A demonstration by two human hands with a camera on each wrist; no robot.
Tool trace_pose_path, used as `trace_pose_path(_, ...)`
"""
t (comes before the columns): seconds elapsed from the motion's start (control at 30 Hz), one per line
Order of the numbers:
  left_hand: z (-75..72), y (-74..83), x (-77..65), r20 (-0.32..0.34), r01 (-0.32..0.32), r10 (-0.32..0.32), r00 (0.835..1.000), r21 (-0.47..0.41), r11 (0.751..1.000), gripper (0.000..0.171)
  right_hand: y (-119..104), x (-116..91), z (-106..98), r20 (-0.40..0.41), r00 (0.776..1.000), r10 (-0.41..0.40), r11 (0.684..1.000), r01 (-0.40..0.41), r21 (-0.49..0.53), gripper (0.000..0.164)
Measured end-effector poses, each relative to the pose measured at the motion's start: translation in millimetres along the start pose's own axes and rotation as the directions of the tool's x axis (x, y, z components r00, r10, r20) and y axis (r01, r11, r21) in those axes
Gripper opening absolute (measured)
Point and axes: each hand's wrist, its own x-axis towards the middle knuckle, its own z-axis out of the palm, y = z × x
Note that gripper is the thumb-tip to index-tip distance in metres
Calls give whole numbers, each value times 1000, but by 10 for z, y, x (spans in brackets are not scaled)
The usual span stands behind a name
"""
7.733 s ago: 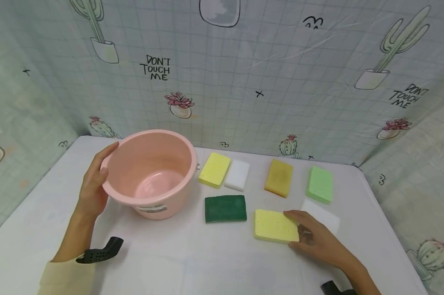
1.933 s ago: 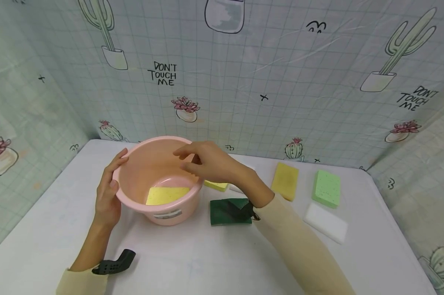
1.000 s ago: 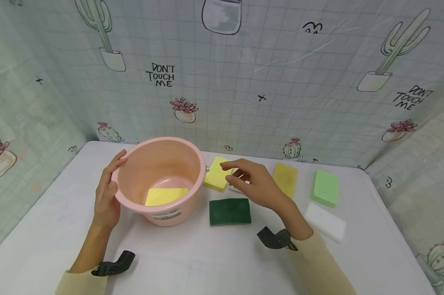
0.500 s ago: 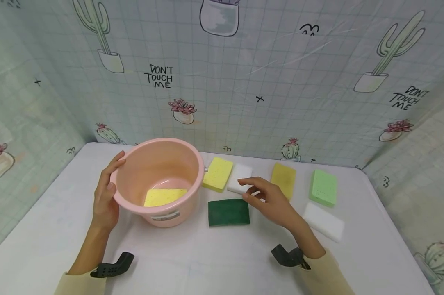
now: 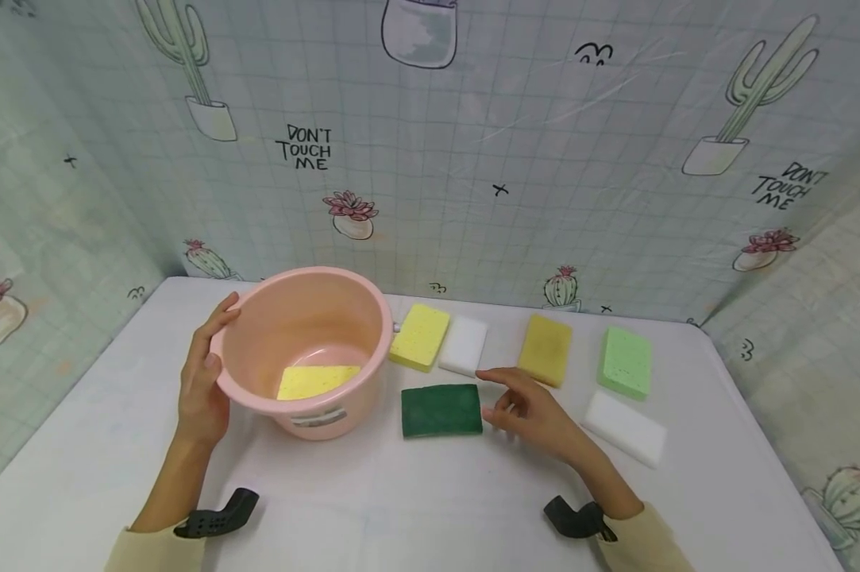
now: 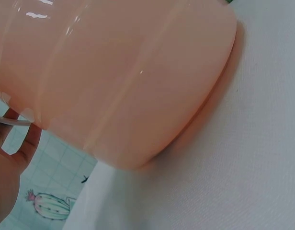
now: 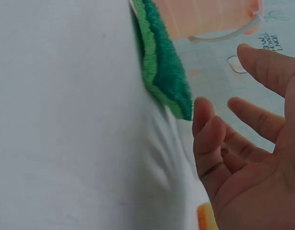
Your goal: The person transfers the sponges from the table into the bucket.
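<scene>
In the head view, a pink bucket [image 5: 337, 322] stands at the left of the white table, with a yellow sponge [image 5: 318, 382] lying inside it. My left hand [image 5: 204, 389] grips its left rim; the left wrist view shows the bucket's smooth wall [image 6: 133, 81] and fingers [image 6: 30, 148] by the handle. A dark green scouring pad [image 5: 441, 411] lies right of the bucket, and the right wrist view shows its lighter green edge [image 7: 147, 55]. My right hand [image 5: 537, 417] hovers at the pad's right end, fingers loosely bent, thumb apart, holding nothing.
Behind the pad lie another yellow sponge [image 5: 420, 337] and a white sponge [image 5: 464, 345]. Farther right are a mustard sponge [image 5: 546, 349], a light green sponge [image 5: 626, 362] and a second white sponge [image 5: 625, 427]. A patterned cloth [image 5: 501, 143] hangs behind the table.
Seconds ago my right hand held the yellow sponge on the table; that sponge now lies in the bucket. The hand has since come back rightward and down beside the green pad. My left hand stays on the rim.
</scene>
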Motion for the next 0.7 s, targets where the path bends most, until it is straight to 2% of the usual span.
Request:
trace_pose_path(0.2, 5, -13, 6, 15, -3, 3, 1000, -20, 1000, 50, 371, -13, 99, 28, 999, -28, 987, 23, 158, 64)
trace_pose_path(0.37, 7, -3, 4, 23, -19, 19, 1000, -19, 1000, 51, 473, -15, 138, 49, 999, 7, 973, -19, 232, 69)
trace_pose_path(0.47, 7, 5, 5, 21, -24, 24, 999, -25, 999, 51, 494, -6, 147, 61, 998, -5, 974, -9, 228, 71)
trace_pose_path(0.6, 11, 2, 14, 14, -11, 12, 1000, -34, 999, 50, 517, 5, 147, 72, 996, -46, 984, 33, 173, 71)
trace_pose_path(0.7, 21, -5, 18, 10, -3, 3, 1000, -36, 999, 50, 537, 1, 143, 80, 996, -43, 990, 32, 137, 69)
